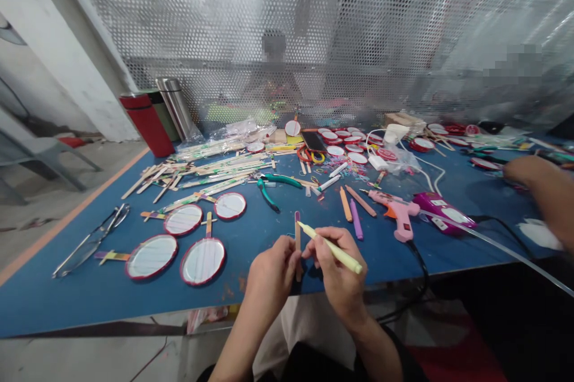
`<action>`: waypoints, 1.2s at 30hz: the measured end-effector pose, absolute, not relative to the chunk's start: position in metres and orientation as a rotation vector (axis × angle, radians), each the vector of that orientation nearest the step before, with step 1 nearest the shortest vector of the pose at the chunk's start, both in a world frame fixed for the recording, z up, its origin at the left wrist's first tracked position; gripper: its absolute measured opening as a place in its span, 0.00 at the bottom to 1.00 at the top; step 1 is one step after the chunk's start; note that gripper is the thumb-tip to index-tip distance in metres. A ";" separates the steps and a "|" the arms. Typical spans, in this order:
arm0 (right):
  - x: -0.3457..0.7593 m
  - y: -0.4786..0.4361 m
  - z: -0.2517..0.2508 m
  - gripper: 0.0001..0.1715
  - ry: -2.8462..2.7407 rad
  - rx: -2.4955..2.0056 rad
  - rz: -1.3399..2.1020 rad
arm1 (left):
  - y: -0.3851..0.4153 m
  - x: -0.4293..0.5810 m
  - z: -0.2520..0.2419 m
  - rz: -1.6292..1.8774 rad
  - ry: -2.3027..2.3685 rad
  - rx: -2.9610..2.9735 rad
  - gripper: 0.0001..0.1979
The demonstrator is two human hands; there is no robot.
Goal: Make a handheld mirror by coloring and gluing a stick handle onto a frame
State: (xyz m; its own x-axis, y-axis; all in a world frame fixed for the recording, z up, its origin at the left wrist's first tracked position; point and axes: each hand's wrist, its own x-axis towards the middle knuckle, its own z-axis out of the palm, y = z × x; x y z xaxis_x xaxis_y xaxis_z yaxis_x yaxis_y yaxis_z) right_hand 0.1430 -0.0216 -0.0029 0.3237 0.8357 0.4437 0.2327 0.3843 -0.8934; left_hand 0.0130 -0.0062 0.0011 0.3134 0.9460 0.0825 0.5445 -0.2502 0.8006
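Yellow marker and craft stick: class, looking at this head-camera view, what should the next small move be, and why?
Probably touch the tip of the yellow marker to the craft stick and begin colouring. The right hand holds the marker with its tip beside the stick, the left hand grips the stick upright, and a red-rimmed round disc nearby has a striped, coloured stick handle.

Right of the pink glue gun [394,208], a co-worker's forearm [551,202] runs off the picture's edge, its hand [524,171] covering whatever lies beneath! Beyond the gun, tiny coloured loops [343,167] are too small to tell, and the left hand [271,271] hides part of a craft stick [298,232]!
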 end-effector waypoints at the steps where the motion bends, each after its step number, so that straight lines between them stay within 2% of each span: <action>1: 0.143 -0.022 -0.003 0.06 -1.219 -1.149 0.546 | -0.006 0.013 0.001 0.762 1.322 1.910 0.07; 14: 0.145 -0.024 -0.005 0.08 -1.219 -1.147 0.600 | -0.005 0.013 0.002 0.763 1.318 1.919 0.08; 36: 0.142 -0.021 -0.004 0.05 -1.206 -1.162 0.501 | -0.007 0.013 0.000 0.770 1.319 1.910 0.07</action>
